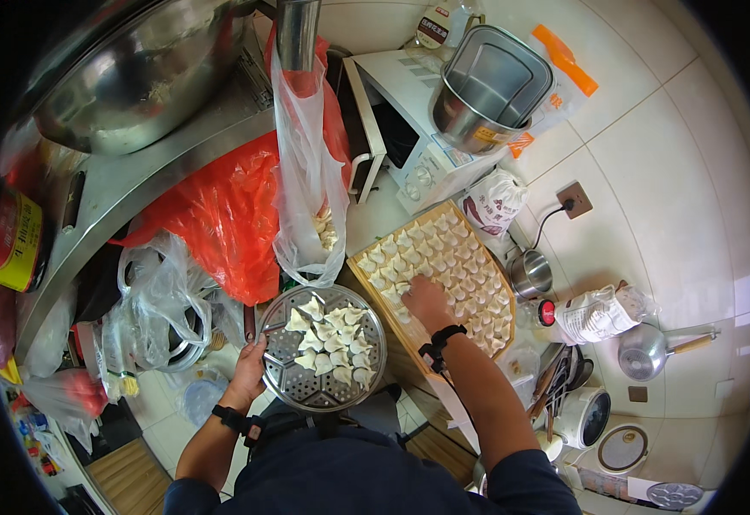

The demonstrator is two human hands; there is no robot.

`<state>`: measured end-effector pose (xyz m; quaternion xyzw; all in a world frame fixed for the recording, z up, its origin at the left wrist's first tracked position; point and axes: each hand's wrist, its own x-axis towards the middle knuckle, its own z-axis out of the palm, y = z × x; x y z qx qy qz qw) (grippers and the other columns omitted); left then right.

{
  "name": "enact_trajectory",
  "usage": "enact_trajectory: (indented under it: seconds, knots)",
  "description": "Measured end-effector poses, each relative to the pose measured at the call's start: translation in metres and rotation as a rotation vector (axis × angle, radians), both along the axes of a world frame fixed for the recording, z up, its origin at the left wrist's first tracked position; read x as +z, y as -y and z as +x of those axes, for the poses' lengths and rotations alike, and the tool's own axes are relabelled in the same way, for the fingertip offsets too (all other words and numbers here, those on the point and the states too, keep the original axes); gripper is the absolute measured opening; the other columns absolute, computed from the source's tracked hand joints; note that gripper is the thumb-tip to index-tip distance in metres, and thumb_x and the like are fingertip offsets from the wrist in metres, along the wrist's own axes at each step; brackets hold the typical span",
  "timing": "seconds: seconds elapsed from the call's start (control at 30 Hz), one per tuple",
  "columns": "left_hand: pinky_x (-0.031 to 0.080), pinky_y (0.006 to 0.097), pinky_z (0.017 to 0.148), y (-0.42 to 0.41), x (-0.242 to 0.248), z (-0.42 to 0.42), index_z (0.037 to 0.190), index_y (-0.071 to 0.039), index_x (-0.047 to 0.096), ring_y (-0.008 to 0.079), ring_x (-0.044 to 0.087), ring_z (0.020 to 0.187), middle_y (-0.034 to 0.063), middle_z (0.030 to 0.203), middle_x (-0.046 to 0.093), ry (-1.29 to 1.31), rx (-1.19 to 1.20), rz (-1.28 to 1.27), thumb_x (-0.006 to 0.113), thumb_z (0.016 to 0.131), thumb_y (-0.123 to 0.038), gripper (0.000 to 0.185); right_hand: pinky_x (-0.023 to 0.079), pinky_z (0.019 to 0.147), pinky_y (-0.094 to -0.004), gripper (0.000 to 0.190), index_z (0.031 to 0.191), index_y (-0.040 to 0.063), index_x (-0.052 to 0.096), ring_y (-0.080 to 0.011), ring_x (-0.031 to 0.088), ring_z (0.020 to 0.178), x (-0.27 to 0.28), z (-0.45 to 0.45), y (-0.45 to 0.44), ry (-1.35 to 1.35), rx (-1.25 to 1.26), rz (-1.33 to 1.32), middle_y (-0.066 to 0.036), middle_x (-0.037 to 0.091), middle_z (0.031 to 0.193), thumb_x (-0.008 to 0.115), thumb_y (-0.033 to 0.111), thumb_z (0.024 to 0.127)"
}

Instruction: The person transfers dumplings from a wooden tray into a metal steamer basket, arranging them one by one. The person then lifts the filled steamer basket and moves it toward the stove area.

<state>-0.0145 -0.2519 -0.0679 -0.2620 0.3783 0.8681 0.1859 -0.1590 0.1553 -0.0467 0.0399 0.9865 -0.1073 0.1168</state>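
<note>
My left hand (249, 372) grips the rim of a round perforated metal steamer tray (278, 384), held in front of my body. Several pale, uncooked dumplings (335, 340) lie on the tray, mostly over its middle and right side. To the right, a wooden board (395, 329) with a raised edge bears many more dumplings (455, 254) in close rows. My right hand (428, 304) reaches over the left edge of that board, its fingers curled down among the dumplings. The fingertips are partly hidden, so whether they pinch a dumpling is unclear.
A white microwave oven (413, 164) with its door open stands beyond the board, steel containers (484, 96) on top. Plastic bags (310, 167) hang ahead of the tray. At left, a large steel bowl (137, 84) rests on a metal counter. Kitchen utensils (558, 380) stand at right.
</note>
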Motion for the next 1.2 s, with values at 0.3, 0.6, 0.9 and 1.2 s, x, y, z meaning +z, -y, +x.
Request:
enact_trajectory:
  seconds: [0.3, 0.6, 0.9, 1.2]
  knots:
    - [0.057, 0.0374, 0.087, -0.005, 0.003, -0.003, 0.122, -0.003, 0.066, 0.0199, 0.071, 0.098, 0.0079, 0.112, 0.073, 0.000, -0.056, -0.020, 0.057, 0.106, -0.034, 0.036, 0.056, 0.082, -0.0509, 0.020, 0.092, 0.010, 0.075, -0.0405, 0.068, 0.092, -0.004, 0.003, -0.028, -0.112, 0.148, -0.073, -0.018, 0.071, 0.098, 0.065, 0.025, 0.083]
    - [0.057, 0.0329, 0.086, -0.037, 0.002, -0.021, 0.125, -0.003, 0.066, 0.0164, 0.071, 0.096, 0.0064, 0.111, 0.074, -0.050, -0.142, 0.042, 0.053, 0.108, -0.032, 0.036, 0.055, 0.076, -0.0395, 0.016, 0.090, 0.004, 0.074, -0.0313, 0.068, 0.083, 0.131, 0.018, 0.074, 0.027, 0.468, -0.645, -0.012, 0.070, 0.087, 0.075, 0.016, 0.080]
    - [0.054, 0.0286, 0.083, -0.069, 0.023, -0.029, 0.116, -0.005, 0.070, 0.0105, 0.067, 0.090, 0.0017, 0.103, 0.074, -0.113, -0.232, 0.082, 0.057, 0.107, -0.032, 0.031, 0.053, 0.079, -0.0446, 0.017, 0.091, 0.010, 0.074, -0.0345, 0.067, 0.091, 0.109, 0.005, 0.160, 0.401, 0.918, -0.042, -0.012, 0.068, 0.089, 0.072, 0.013, 0.075]
    - [0.055, 0.0311, 0.087, -0.065, 0.034, -0.022, 0.122, -0.005, 0.067, 0.0128, 0.069, 0.097, 0.0034, 0.111, 0.073, -0.103, -0.248, 0.119, 0.055, 0.107, -0.034, 0.035, 0.055, 0.070, -0.0413, 0.030, 0.099, 0.005, 0.070, -0.0315, 0.070, 0.081, 0.136, 0.006, 0.145, 0.023, 0.747, -0.451, -0.013, 0.070, 0.089, 0.080, 0.025, 0.078]
